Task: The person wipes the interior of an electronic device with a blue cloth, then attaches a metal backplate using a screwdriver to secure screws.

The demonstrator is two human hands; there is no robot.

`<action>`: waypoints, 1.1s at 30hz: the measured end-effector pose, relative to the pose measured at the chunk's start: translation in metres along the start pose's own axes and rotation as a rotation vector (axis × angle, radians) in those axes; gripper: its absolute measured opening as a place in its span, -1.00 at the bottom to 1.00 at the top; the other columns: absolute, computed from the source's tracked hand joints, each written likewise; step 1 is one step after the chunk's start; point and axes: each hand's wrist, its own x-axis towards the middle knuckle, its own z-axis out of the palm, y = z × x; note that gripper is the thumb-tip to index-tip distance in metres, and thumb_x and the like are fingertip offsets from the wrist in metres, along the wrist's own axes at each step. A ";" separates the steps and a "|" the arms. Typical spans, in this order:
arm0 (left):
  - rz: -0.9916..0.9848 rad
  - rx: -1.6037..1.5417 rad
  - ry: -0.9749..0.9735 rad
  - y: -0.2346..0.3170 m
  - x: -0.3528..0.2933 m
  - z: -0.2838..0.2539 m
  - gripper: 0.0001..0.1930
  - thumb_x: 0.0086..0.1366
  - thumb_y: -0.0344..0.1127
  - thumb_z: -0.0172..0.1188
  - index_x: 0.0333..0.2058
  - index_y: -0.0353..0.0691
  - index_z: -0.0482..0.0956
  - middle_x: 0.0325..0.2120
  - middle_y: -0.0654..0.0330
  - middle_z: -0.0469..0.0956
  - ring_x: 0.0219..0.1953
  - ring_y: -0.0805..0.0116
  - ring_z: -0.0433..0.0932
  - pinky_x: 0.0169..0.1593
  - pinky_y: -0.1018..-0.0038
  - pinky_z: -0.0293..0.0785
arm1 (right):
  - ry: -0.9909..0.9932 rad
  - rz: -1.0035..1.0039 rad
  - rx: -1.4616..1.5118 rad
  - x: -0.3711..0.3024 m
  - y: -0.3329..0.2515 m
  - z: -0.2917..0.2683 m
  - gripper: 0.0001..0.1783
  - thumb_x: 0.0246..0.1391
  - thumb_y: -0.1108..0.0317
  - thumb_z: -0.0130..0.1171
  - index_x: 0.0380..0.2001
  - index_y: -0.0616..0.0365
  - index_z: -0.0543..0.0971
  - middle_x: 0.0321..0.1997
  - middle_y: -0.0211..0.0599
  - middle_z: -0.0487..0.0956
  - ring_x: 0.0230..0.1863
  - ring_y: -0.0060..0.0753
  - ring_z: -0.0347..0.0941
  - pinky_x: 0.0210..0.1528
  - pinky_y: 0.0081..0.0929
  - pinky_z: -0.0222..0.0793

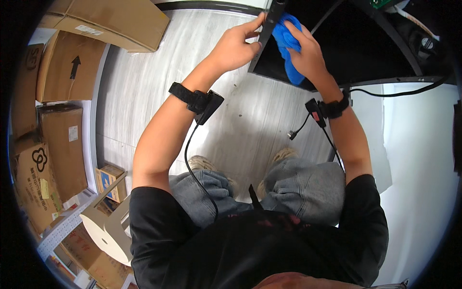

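Currently gripping bunched blue cloth (292, 72) w/ curled fingers of R hand (308, 55), at inner side of black frame (273, 18). Touching outer edge w/ index & thumb of L hand (237, 48); can't tell if grasping. Can see cardboard boxes (89, 77) on white shelving (90, 139), far L; can't tell contents, w/ some cut off. Can't make out much inside frame, too dark, bar green circuit board (380, 3) cut off up top.

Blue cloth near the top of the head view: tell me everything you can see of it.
The bright blue, soft-looking fabric cloth is bunched and creased, unevenly folded, one end trailing toward the wearer. The right hand grips it, fingers over its upper part, hiding some of it. It sits just right of a black, straight frame edge; firm contact there can't be confirmed.
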 end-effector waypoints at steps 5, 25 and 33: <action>0.102 -0.041 0.069 0.026 0.002 -0.010 -0.30 0.17 -0.65 -0.08 0.31 -0.03 0.21 0.24 0.14 0.32 0.24 0.16 0.35 0.22 0.28 0.34 | 0.147 -0.224 -0.031 -0.006 -0.015 -0.047 -0.40 -0.34 0.64 0.27 -0.07 0.15 0.50 0.13 0.10 0.42 0.05 0.17 0.44 0.04 -0.15 0.43; 0.129 -0.052 -0.011 0.025 0.006 -0.019 -0.22 -0.06 -0.70 -0.09 0.20 0.04 0.41 0.06 0.04 0.52 0.06 0.14 0.52 0.00 0.38 0.46 | 0.365 -0.436 -0.122 0.041 -0.063 -0.063 -0.37 -0.47 0.53 0.41 -0.13 0.14 0.54 -0.03 0.02 0.48 -0.05 0.08 0.46 -0.07 -0.20 0.45; 0.078 -0.023 -0.129 0.032 0.003 -0.026 -0.32 0.02 -0.77 -0.09 0.13 -0.07 0.46 0.08 0.13 0.48 0.16 0.13 0.41 0.24 0.21 0.35 | 0.364 -0.416 -0.188 0.031 -0.058 -0.056 -0.43 -0.44 0.50 0.46 -0.18 0.13 0.57 -0.05 0.02 0.48 -0.10 0.06 0.50 -0.13 -0.23 0.49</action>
